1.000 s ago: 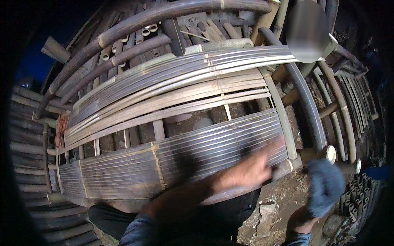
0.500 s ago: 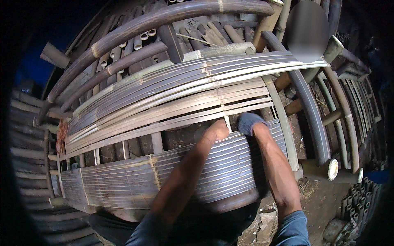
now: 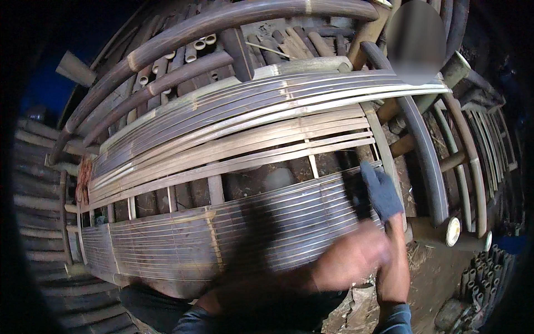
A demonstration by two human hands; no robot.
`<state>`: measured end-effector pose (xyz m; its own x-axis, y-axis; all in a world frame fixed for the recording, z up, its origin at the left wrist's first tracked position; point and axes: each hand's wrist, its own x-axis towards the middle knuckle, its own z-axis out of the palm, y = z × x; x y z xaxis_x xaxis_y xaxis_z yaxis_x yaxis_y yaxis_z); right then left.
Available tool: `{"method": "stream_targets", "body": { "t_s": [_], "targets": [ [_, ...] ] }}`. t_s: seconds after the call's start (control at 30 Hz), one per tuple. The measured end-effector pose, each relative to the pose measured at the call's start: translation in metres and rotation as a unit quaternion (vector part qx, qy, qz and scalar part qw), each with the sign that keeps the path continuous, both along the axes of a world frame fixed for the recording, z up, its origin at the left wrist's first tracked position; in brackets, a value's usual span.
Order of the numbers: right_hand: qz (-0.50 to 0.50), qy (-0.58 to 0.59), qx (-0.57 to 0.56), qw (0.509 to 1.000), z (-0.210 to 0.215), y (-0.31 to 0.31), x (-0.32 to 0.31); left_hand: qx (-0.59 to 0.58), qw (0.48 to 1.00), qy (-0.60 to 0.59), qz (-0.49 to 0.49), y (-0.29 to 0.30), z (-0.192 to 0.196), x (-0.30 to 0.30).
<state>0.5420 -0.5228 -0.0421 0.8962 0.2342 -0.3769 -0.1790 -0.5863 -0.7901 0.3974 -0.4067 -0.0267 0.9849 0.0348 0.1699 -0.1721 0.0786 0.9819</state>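
Note:
My right hand, in a dark grey glove, is at the right end of the near panel of split bamboo slats. Its fingers are bent together at the panel's far corner, and what they hold, if anything, is hidden. My bare left hand is smeared by motion over the panel's near right part, close to my right wrist. Beyond an open gap with cross strips lie pale bamboo slats. Farther back, darker slats run along the bench frame.
Curved bamboo rails rise along the far side, and a thick bamboo post slants at the right. Cut bamboo tubes stand at lower right. Orange cord hangs at the left end. A person, blurred out, is at upper right.
My left hand has left the panel's far edge, moving right and toward me. My gloved right hand has shifted right and slightly nearer, to the panel's end.

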Motion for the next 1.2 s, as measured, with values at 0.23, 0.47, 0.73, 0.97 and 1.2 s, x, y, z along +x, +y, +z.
{"method": "stream_targets", "body": {
  "t_s": [0.23,0.47,0.73,0.97,1.2],
  "targets": [
    [0.007,0.237,0.163,0.958,0.007,0.013,-0.059,-0.046,0.906,-0.174,-0.382,-0.097,0.02,-0.096],
    [-0.03,-0.064,0.335,0.94,0.032,0.008,0.008,0.391,0.881,0.028,0.264,0.054,-0.044,0.028],
    [0.095,-0.137,-0.185,0.968,0.035,-0.016,0.034,0.532,0.826,0.117,0.145,0.077,-0.096,0.052],
    [0.265,-0.077,-0.148,0.95,0.015,0.021,-0.079,0.531,0.83,0.112,0.132,0.075,-0.093,0.054],
    [0.225,-0.073,-0.047,0.97,0.006,-0.026,-0.062,0.511,0.845,0.081,0.135,0.081,-0.09,0.061]
  ]
}}
